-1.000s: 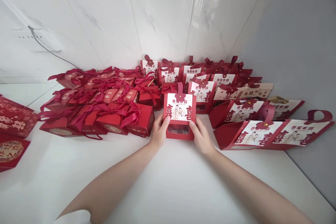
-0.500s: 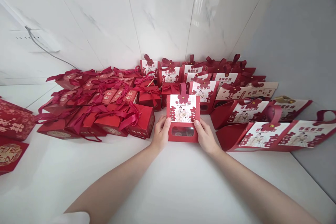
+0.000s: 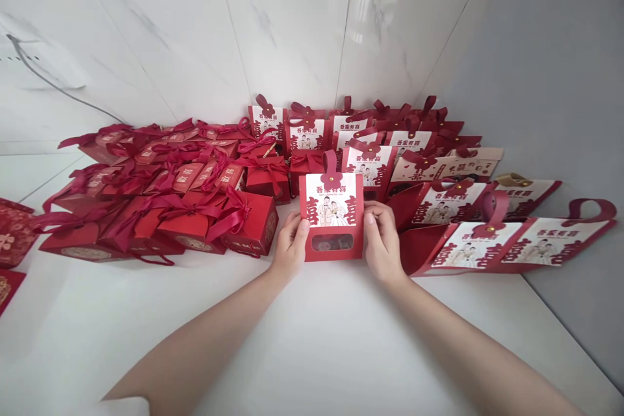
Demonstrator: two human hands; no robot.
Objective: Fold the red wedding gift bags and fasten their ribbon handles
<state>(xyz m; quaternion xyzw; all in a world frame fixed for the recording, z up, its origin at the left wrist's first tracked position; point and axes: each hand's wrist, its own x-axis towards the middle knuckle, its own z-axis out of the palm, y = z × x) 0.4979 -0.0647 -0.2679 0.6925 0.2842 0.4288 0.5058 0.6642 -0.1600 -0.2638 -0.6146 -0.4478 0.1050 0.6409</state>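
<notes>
Upright between my hands is a red gift box (image 3: 333, 248) with a white printed front showing a couple, a loop handle with a flower at the top, and a clear window low down. Small items show dimly through that window. My left hand (image 3: 291, 242) grips its left edge, thumb in front and fingers behind. At the right edge is my right hand (image 3: 384, 242), its thumb along the side and its fingers curled at the back, partly hidden. Close beyond it stand similar gift boxes (image 3: 369, 166) in rows.
Several red ribbon-tied boxes (image 3: 192, 224) are packed to the left. More loop-handled gift boxes (image 3: 478, 245) stand at the right, by a grey wall (image 3: 550, 91). A marbled white wall (image 3: 287, 19) closes the back, with a cable (image 3: 63, 92) running down it. Red boxes (image 3: 10, 234) cross the left edge.
The view has swung slightly right, so everything sits further left. My right thumb has slid off the box's front to its side edge. The left grip looks the same.
</notes>
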